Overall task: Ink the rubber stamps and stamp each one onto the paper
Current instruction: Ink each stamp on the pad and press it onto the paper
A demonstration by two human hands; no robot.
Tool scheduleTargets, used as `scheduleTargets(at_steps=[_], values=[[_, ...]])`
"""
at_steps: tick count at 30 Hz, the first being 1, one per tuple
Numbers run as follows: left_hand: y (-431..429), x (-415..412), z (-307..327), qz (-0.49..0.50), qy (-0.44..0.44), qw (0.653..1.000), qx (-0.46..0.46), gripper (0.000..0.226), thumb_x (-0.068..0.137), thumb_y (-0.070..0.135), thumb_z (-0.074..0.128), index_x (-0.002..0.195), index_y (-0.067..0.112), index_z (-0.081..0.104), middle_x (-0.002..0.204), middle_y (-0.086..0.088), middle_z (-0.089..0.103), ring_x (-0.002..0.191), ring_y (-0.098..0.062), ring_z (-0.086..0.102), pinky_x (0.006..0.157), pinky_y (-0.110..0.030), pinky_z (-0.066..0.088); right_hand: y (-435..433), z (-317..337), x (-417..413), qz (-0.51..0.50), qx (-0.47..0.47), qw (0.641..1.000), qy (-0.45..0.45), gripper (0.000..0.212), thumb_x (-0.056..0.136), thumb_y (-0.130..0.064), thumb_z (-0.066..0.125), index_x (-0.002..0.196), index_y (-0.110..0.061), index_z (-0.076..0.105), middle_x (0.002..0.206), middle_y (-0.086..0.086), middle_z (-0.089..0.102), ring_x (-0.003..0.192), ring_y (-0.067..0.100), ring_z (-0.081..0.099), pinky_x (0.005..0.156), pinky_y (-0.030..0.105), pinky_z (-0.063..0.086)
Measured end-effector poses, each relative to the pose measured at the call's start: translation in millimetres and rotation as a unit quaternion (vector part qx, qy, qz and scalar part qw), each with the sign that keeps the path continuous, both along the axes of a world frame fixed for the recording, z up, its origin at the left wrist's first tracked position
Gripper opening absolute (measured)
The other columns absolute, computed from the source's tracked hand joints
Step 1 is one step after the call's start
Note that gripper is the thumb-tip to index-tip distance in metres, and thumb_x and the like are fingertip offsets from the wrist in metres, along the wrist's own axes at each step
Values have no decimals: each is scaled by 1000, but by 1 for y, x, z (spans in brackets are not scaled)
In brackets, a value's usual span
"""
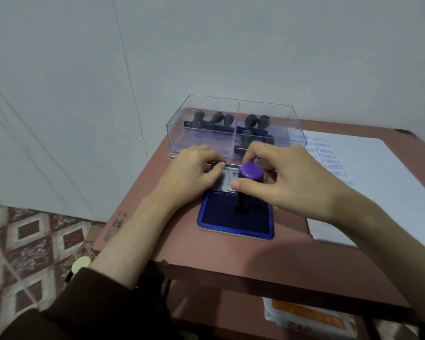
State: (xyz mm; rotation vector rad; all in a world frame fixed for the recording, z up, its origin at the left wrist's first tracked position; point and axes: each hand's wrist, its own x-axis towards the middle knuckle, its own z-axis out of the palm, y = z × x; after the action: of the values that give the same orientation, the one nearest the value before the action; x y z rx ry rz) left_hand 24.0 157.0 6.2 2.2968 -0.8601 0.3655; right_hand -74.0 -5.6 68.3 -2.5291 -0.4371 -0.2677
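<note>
The right hand [287, 177] is pinching a purple-topped stamp [245, 187] between thumb and fingers, its base sitting on the blue ink pad [236, 222] directly below. The left hand [192, 173], just beside, is curling its fingers onto the pad's raised lid [227, 179]; the paper [378, 177] is lying beyond the right hand.

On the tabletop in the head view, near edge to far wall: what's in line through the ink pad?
Ink pad → purple-topped stamp standing on it, held in the right hand → pad's open lid under the left hand → clear box of stamps.
</note>
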Motion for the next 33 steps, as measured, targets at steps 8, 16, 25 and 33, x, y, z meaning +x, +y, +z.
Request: scheduleTargets(at_steps=[8,16,25,33], values=[[0,0,0,-1,-7,1000,10,29,82,30,50,91,13,71,85,-2,64,81,-20,58,73,-33,46,6,-15,4,4,5,998,-66,18,79,-26,62,67,-17,53,45,-7,40,51,13,40,49,16,30],[1,2,-1,-9,-8,1000,15,25,84,29,52,90,14,71,84,-2,63,80,-19,56,71,-30,44,9,-20,5,0,-4,996,-86,22,79,-39,64,62,-33,52,48,-9,48,52,13,45,54,23,33],[1,1,-1,-12,-7,1000,20,25,82,29,51,89,16,71,84,-1,61,80,-20,55,69,-30,43,8,-11,6,53,-27,998,10,10,81,-42,64,80,-32,62,55,-10,59,55,7,49,57,13,36],[1,2,-2,-16,-11,999,27,25,81,30,52,89,15,70,86,-1,60,82,-20,54,68,-27,37,2,-20,14,83,-46,995,-19,12,84,-41,51,82,-30,56,53,2,56,50,15,47,52,18,33]])
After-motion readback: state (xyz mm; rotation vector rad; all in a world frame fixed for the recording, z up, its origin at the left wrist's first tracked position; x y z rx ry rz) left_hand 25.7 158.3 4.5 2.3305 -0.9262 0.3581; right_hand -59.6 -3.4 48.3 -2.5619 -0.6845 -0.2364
